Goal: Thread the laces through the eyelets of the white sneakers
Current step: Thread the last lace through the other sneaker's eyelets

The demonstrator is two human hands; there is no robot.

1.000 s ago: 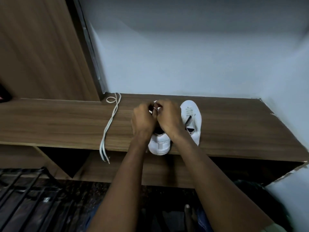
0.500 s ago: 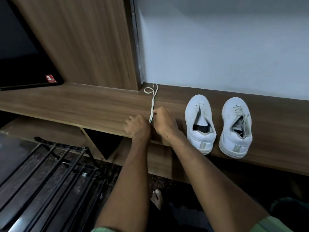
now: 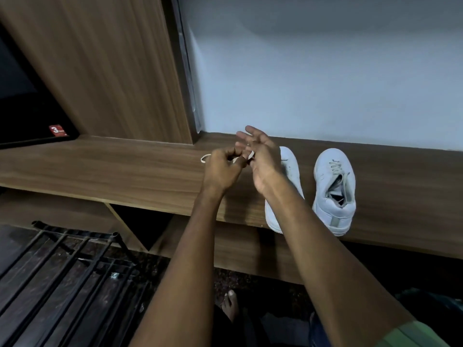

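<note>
Both my hands are raised just above the wooden table (image 3: 125,169), close together, left of the two white sneakers. My left hand (image 3: 221,169) is curled into a loose fist, thumb and fingertips pinched on the loose white lace (image 3: 204,157); a loop of the lace shows to the left of my knuckles, lying on or just over the wood. A short bit of the same lace shows between my two hands. My right hand (image 3: 260,159) is mostly open, fingers spread and pointing away from me, palm turned toward the left hand; whether its thumb side actually grips the lace I cannot tell.

The left sneaker (image 3: 290,166) stands just beside my right wrist, half hidden by my forearm, its heel at the table's front edge. The right sneaker (image 3: 334,191) stands next to it, apart from my hands, toe to the pale wall (image 3: 325,71), with a lace already crossed through its eyelets. A dark metal rack (image 3: 62,276) sits low on my left.
</note>
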